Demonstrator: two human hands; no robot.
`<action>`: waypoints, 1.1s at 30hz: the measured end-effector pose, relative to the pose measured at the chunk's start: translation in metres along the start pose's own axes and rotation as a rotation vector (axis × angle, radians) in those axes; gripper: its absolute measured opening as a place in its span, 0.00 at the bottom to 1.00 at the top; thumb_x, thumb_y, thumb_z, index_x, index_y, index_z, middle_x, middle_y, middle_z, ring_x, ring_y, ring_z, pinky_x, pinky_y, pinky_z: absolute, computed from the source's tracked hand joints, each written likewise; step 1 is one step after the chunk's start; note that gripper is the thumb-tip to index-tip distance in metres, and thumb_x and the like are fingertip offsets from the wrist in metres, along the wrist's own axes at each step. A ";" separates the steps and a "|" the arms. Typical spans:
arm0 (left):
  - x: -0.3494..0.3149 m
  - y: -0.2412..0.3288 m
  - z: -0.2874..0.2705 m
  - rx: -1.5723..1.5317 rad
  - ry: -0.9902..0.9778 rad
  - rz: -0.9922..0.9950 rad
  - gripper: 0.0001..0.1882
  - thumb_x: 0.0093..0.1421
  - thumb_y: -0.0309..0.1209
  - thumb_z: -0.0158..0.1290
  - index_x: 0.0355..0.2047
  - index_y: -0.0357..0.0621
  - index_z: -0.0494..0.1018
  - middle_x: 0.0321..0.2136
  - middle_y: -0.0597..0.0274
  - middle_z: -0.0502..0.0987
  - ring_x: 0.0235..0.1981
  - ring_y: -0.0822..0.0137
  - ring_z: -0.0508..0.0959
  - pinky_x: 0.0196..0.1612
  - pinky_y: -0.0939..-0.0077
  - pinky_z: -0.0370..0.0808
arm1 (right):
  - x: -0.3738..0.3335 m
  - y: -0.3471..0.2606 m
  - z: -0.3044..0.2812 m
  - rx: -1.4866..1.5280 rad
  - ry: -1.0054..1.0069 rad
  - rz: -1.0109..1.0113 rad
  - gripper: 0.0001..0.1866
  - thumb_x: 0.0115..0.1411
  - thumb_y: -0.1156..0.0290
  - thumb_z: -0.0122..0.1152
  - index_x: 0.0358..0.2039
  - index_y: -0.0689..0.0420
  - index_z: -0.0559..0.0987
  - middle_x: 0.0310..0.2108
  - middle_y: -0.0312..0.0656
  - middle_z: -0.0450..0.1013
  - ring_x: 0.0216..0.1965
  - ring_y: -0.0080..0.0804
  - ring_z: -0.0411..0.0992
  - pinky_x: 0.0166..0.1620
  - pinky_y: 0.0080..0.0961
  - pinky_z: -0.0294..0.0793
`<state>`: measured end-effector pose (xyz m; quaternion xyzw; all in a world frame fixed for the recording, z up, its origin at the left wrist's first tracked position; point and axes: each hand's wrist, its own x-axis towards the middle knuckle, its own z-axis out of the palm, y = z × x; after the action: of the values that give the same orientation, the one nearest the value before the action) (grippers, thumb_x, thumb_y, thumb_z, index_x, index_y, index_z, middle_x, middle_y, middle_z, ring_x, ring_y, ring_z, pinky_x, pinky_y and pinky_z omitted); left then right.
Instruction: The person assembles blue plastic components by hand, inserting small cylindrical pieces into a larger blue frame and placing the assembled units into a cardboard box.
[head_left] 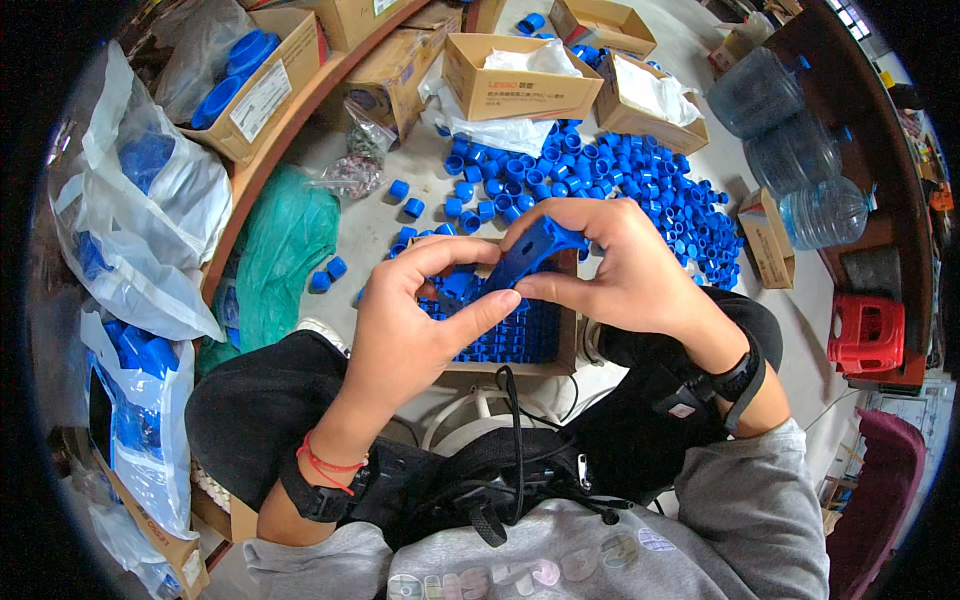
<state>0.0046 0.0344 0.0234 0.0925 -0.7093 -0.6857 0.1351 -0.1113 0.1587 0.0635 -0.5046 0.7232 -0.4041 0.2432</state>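
Note:
Both my hands meet over an open carton in front of me. Between them is a blue plastic pipe fitting [530,252], tilted, with a small slot in its flat face; its exact kind is unclear. My right hand [630,265] pinches it from the right, index finger curled over the top and thumb beneath. With thumb and fingers, my left hand [420,305] grips its lower left end, where blue plastic partly hides behind the fingers. Below, the carton [567,345] holds many small blue plastic pieces, partly covered by my hands.
A wide heap of blue pipe caps [640,185] covers the floor ahead. Beyond stand a lined cardboard box [525,90] and others. Water jugs [825,212] and a red crate [866,335] are at right; a green bag [285,235] and white bags [150,240] at left.

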 end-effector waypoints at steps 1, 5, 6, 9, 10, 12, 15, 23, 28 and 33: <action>0.001 -0.001 0.000 0.033 0.014 0.026 0.13 0.39 0.28 0.55 0.27 0.36 0.69 0.26 0.62 0.70 0.29 0.74 0.69 0.31 0.84 0.64 | 0.000 0.001 0.001 0.001 0.002 0.002 0.10 0.37 0.77 0.57 0.24 0.61 0.71 0.22 0.43 0.68 0.23 0.29 0.67 0.25 0.19 0.67; 0.001 -0.002 0.000 0.109 0.034 0.063 0.12 0.39 0.28 0.55 0.25 0.35 0.69 0.26 0.58 0.70 0.30 0.70 0.69 0.35 0.81 0.63 | 0.000 0.003 0.003 0.020 0.035 -0.037 0.11 0.37 0.76 0.57 0.25 0.61 0.70 0.22 0.43 0.68 0.22 0.31 0.67 0.25 0.19 0.67; 0.001 -0.002 0.000 0.110 0.033 0.061 0.12 0.39 0.28 0.55 0.25 0.35 0.69 0.26 0.58 0.70 0.30 0.70 0.69 0.35 0.81 0.63 | 0.000 0.003 0.004 -0.001 0.035 -0.022 0.12 0.37 0.76 0.57 0.26 0.61 0.70 0.22 0.43 0.68 0.21 0.32 0.67 0.25 0.20 0.67; 0.001 -0.002 0.001 0.099 0.032 0.058 0.12 0.39 0.27 0.55 0.24 0.35 0.69 0.26 0.58 0.70 0.30 0.69 0.69 0.35 0.81 0.63 | 0.000 0.002 0.005 -0.025 0.024 -0.014 0.13 0.36 0.75 0.58 0.27 0.61 0.70 0.23 0.44 0.68 0.22 0.33 0.68 0.25 0.21 0.67; 0.001 -0.002 0.001 0.103 0.034 0.059 0.12 0.39 0.27 0.55 0.24 0.34 0.69 0.26 0.57 0.70 0.30 0.69 0.69 0.35 0.81 0.63 | 0.000 0.003 0.005 -0.024 0.025 -0.013 0.13 0.36 0.75 0.58 0.27 0.61 0.70 0.23 0.44 0.68 0.22 0.33 0.68 0.25 0.21 0.67; 0.001 -0.003 0.001 0.107 0.034 0.059 0.11 0.39 0.27 0.55 0.24 0.34 0.70 0.26 0.57 0.70 0.30 0.69 0.69 0.35 0.81 0.63 | -0.001 0.005 0.006 0.006 0.046 -0.052 0.14 0.36 0.74 0.59 0.27 0.61 0.70 0.23 0.44 0.68 0.23 0.35 0.68 0.26 0.22 0.67; 0.002 -0.002 0.001 0.142 0.031 0.088 0.11 0.38 0.27 0.55 0.24 0.34 0.70 0.25 0.57 0.70 0.30 0.69 0.69 0.35 0.81 0.63 | -0.001 0.005 0.005 -0.033 0.032 -0.064 0.15 0.35 0.74 0.59 0.28 0.61 0.70 0.24 0.44 0.68 0.24 0.35 0.68 0.27 0.22 0.67; 0.001 0.003 -0.002 0.147 0.022 0.064 0.10 0.39 0.25 0.54 0.24 0.35 0.71 0.25 0.58 0.70 0.29 0.71 0.69 0.33 0.83 0.64 | 0.000 -0.001 0.002 -0.028 0.012 -0.081 0.19 0.36 0.76 0.58 0.32 0.60 0.68 0.27 0.44 0.68 0.27 0.32 0.68 0.29 0.21 0.67; 0.002 0.000 -0.004 0.097 0.015 0.099 0.10 0.40 0.23 0.53 0.25 0.33 0.70 0.25 0.60 0.69 0.28 0.74 0.68 0.33 0.84 0.63 | -0.001 0.006 0.002 0.199 -0.032 0.055 0.21 0.37 0.76 0.59 0.35 0.61 0.66 0.29 0.40 0.67 0.27 0.24 0.67 0.29 0.18 0.67; 0.002 0.008 -0.011 -0.012 0.081 0.120 0.10 0.39 0.23 0.54 0.25 0.33 0.70 0.24 0.60 0.70 0.27 0.74 0.67 0.32 0.84 0.62 | -0.002 0.011 -0.016 0.314 -0.279 0.220 0.20 0.38 0.74 0.60 0.33 0.63 0.66 0.26 0.38 0.67 0.26 0.18 0.65 0.27 0.13 0.66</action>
<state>0.0066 0.0233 0.0319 0.0768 -0.7032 -0.6764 0.2050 -0.1289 0.1673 0.0635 -0.4298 0.6614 -0.4091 0.4588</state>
